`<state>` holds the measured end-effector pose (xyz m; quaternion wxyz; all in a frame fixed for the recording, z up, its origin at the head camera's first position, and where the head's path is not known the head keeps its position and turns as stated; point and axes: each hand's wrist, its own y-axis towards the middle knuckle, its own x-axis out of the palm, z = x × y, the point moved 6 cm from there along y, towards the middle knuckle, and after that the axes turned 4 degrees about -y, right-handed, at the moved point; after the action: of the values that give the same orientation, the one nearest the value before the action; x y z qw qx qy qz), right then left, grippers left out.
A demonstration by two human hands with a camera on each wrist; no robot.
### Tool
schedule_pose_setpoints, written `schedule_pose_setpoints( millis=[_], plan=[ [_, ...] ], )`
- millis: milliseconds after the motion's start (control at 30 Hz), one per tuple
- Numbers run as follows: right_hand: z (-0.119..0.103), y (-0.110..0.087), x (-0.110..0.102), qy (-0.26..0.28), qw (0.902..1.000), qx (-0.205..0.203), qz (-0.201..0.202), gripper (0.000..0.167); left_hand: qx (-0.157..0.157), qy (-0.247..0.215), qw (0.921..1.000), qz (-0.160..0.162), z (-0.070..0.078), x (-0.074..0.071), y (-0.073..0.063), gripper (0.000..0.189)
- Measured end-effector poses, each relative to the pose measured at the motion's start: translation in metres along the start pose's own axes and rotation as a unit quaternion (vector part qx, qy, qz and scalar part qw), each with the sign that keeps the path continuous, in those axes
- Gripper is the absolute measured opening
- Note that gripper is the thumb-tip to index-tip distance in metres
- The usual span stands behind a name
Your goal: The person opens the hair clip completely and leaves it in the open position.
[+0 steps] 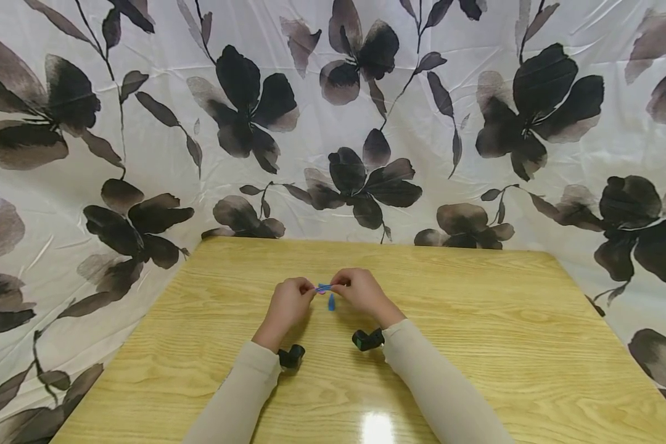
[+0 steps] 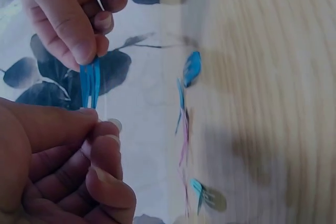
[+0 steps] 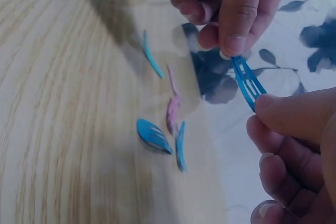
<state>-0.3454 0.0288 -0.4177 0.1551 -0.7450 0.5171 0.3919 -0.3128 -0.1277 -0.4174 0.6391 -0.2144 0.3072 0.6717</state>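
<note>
A blue snap hair clip (image 3: 240, 83) is stretched between both hands, held up above the table. One end is pinched by the thumb and fingers of my left hand (image 1: 288, 303). My right hand (image 1: 362, 291) pinches the opposite end between thumb and fingers. Below, the right wrist view shows several more hair clips on the wood: a wide blue clip (image 3: 152, 136), a slim blue clip (image 3: 181, 148), a pink clip (image 3: 172, 113) and a teal clip (image 3: 152, 56). In the head view, a blue clip (image 1: 331, 302) lies just below the hands.
The light wooden table (image 1: 477, 333) extends around both arms. Behind it hangs a white cloth (image 1: 311, 135) with dark flower prints. Small black cameras are worn at the left wrist (image 1: 292, 356) and the right wrist (image 1: 367, 340). Light glares off the near table surface.
</note>
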Motion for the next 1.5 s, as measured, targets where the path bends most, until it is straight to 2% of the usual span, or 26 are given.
schedule_pose_setpoints(
  millis=[300, 700, 867, 1067, 1500],
  plan=[
    [0.011, -0.011, -0.016, 0.032, 0.9990, 0.020, 0.023, 0.011, 0.018, -0.050, 0.9985, -0.015, 0.013, 0.005, 0.002, 0.014],
    [0.018, -0.035, -0.037, 0.017, 0.9985, 0.013, 0.050, 0.012, 0.026, -0.075, 0.9962, -0.037, 0.030, 0.021, 0.000, 0.014],
    [0.020, -0.046, -0.047, 0.015, 0.9973, 0.008, 0.072, 0.013, 0.034, -0.098, 0.9932, -0.052, 0.035, 0.028, -0.001, 0.015],
    [0.027, -0.056, -0.053, 0.020, 0.9967, 0.020, 0.076, 0.015, 0.038, -0.130, 0.9879, -0.076, 0.042, 0.036, -0.005, 0.016],
    [0.033, -0.074, -0.063, 0.023, 0.9959, 0.033, 0.080, 0.016, 0.065, -0.134, 0.9843, -0.096, 0.055, 0.048, -0.010, 0.015]
  ],
)
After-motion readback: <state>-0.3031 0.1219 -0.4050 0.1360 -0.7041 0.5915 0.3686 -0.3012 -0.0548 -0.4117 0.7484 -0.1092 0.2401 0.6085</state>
